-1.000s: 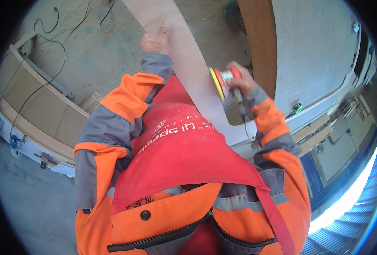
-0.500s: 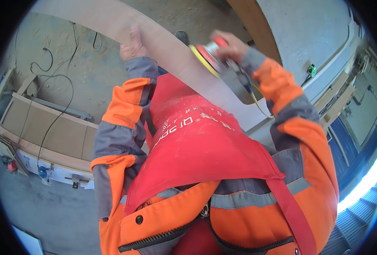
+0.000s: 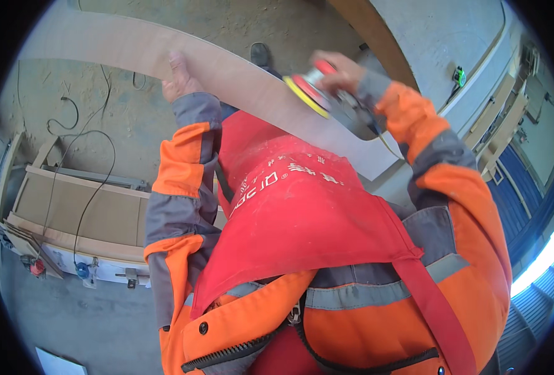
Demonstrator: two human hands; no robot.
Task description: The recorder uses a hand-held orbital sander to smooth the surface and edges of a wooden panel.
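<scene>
A long pale wooden board point(image 3: 133, 47) runs across the upper part of the view, slanting down to the right. My left hand point(image 3: 178, 78) grips its near edge, thumb on top. My right hand point(image 3: 339, 72) holds a round sander point(image 3: 317, 94) with a red body and a yellow pad, tilted against the board's surface. My orange and grey jacket sleeves and a red apron point(image 3: 302, 212) fill the lower middle and hide the board's lower part.
Black cables point(image 3: 80, 144) trail over the dusty concrete floor on the left. A wooden frame with panels point(image 3: 83, 215) lies at the lower left. A curved brown board point(image 3: 370, 31) stands at the top right; a small green object point(image 3: 459, 76) lies beyond it.
The view has swung, so the board now slants across the top. My right hand with the sander has moved along the board. My left hand keeps its grip on the edge.
</scene>
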